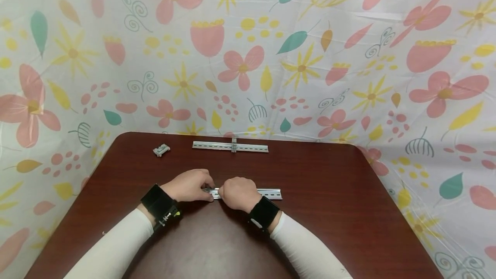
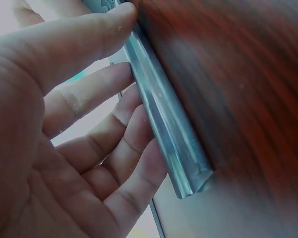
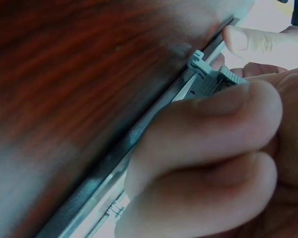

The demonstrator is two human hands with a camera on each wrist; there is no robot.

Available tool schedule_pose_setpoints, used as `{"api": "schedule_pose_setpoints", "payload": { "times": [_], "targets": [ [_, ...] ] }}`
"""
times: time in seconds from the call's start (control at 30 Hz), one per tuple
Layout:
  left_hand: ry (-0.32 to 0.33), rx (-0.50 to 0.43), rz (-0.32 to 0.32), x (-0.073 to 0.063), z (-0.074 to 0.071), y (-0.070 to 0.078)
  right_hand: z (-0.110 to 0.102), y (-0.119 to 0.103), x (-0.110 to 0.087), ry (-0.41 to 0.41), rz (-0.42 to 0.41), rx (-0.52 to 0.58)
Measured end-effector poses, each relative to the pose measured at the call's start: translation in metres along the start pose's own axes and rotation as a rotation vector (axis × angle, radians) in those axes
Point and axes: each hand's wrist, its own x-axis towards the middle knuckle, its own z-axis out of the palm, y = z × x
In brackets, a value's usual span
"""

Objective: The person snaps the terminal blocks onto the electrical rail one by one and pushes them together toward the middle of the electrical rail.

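A slotted metal DIN rail (image 1: 271, 193) lies crosswise in front of the person. At its left end the left hand (image 1: 190, 185) grips it, thumb along one edge and fingertips against the other; the left wrist view shows the bare rail end (image 2: 171, 119) sticking out past the little finger. The right hand (image 1: 239, 193) is over the rail's middle, its curled fingers pinching a small grey plastic terminal block (image 3: 203, 82). In the right wrist view the block's hooked end sits right at the rail's edge, close to the left thumb. The fingers hide the rest of the block.
Farther back on the dark red wooden table (image 1: 317, 171) lies a second slotted rail (image 1: 211, 145) with a grey block (image 1: 234, 145) standing across it. Loose grey terminal blocks (image 1: 161, 150) lie at the back left. A flower-printed curtain (image 1: 248, 81) hangs behind the table.
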Motion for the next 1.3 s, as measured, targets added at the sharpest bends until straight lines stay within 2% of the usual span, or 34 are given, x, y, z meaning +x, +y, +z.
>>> {"api": "schedule_pose_setpoints", "payload": {
  "times": [0.17, 0.33, 0.5, 0.7, 0.93, 1.13, 1.3],
  "targets": [
    [0.002, -0.009, -0.029, -0.003, -0.006, 0.000, 0.001, 0.001, 0.000, 0.010, -0.011, -0.001],
    [0.052, -0.024, -0.096, -0.006, -0.017, -0.010, 0.001, 0.000, 0.000, 0.009, -0.002, 0.003],
    [0.153, -0.012, -0.193, -0.012, -0.031, -0.028, 0.001, 0.000, 0.001, 0.001, 0.009, 0.002],
    [0.297, 0.019, -0.304, -0.025, -0.052, -0.058, 0.002, 0.000, 0.001, 0.011, 0.013, 0.008],
    [0.414, 0.009, -0.388, -0.044, -0.070, -0.084, 0.003, 0.001, 0.000, 0.020, 0.011, 0.014],
    [0.419, 0.053, -0.439, -0.052, -0.072, -0.098, 0.001, 0.000, -0.003, 0.018, 0.015, 0.017],
    [0.351, 0.077, -0.468, -0.053, -0.072, -0.105, 0.002, 0.000, -0.001, 0.015, 0.013, 0.013]
  ]
}}
